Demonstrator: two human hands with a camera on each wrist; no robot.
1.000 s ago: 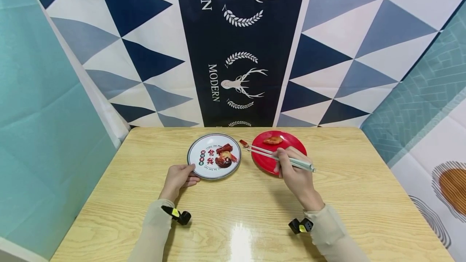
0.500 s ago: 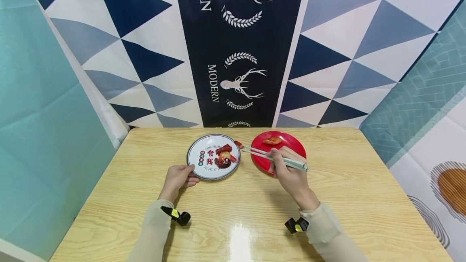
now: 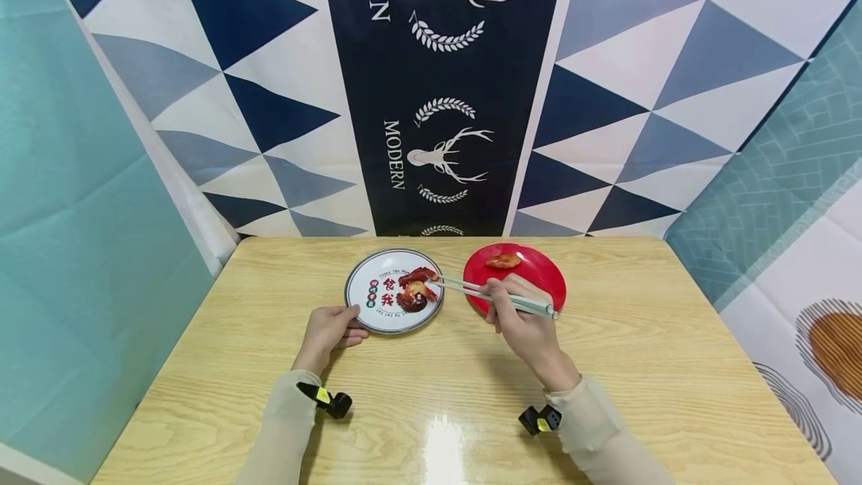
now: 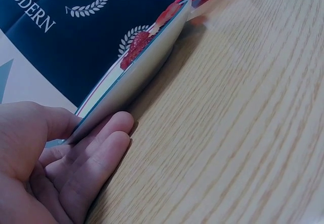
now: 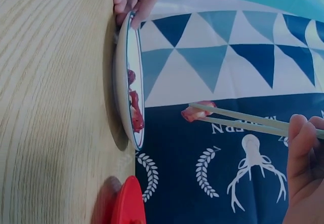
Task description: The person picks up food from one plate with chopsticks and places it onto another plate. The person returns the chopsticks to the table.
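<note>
At the lower left rim of a white plate (image 3: 404,257), my left hand (image 3: 326,331) pinches the edge, thumb on top and fingers underneath. The left wrist view shows that side tilted up off the table. Several glossy reddish-brown food pieces (image 3: 412,299) lie on the plate's right half. My right hand (image 3: 528,329) holds pale green chopsticks (image 3: 465,287), their tips reaching left over the white plate. Between the tips is a small reddish-brown piece of food (image 5: 197,111), raised above the plate in the right wrist view. Its exact kind is unclear.
A red plate (image 3: 548,279) stands right of the white one, partly under my right hand, with one browned chicken-wing-like piece (image 3: 504,260) on it. The wooden table (image 3: 404,395) ends at a patterned cloth backdrop (image 3: 444,96). Wrist cameras sit on both sleeves.
My right hand has moved left with the chopsticks, carrying the food piece from between the plates to over the white plate. My left hand has stayed on the white plate's rim.
</note>
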